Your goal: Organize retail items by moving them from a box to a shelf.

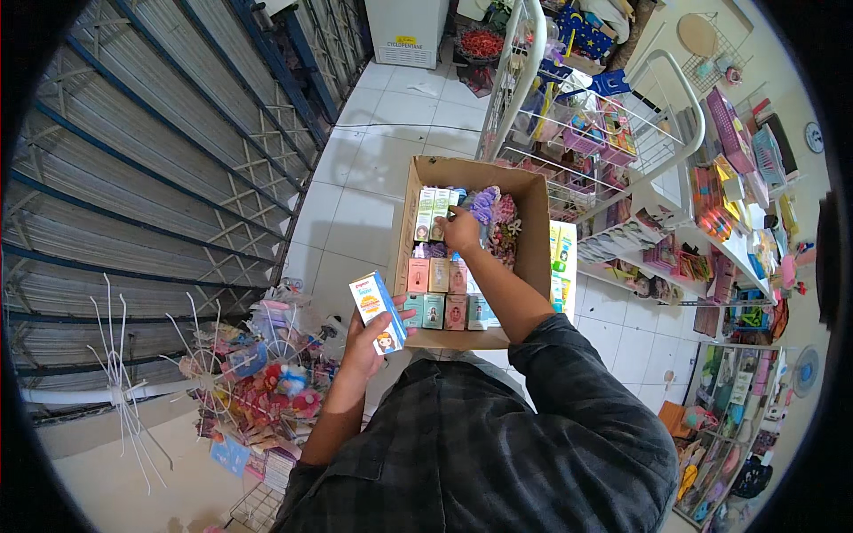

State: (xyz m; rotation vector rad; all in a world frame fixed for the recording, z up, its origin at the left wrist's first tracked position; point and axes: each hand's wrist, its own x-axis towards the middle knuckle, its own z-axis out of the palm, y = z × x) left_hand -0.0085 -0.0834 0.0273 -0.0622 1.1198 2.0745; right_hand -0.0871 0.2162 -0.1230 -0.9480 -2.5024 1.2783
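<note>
My left hand point(368, 336) holds a white and blue Pigeon product box point(378, 314), tilted, beside the near left corner of an open cardboard carton point(480, 338). Inside the carton, my right hand point(461, 230) touches or grips the top of a white and green box point(440, 212); which of the two its fingertips hide. A like box point(424, 214) stands to its left. Purple mesh puffs point(484, 204) and flowered fabric items point(504, 226) lie to the right of that hand. Nearer to me are rows of small boxes, among them a pink one point(418, 274) and a green one point(434, 312).
A white wire rack point(593, 133) with baskets stands just beyond the carton, on the right. Yellow and green packs point(563, 256) lie beside the carton. Wire hooks point(120, 386) and hanging goods point(273, 386) are at left, near a folding metal gate point(166, 153).
</note>
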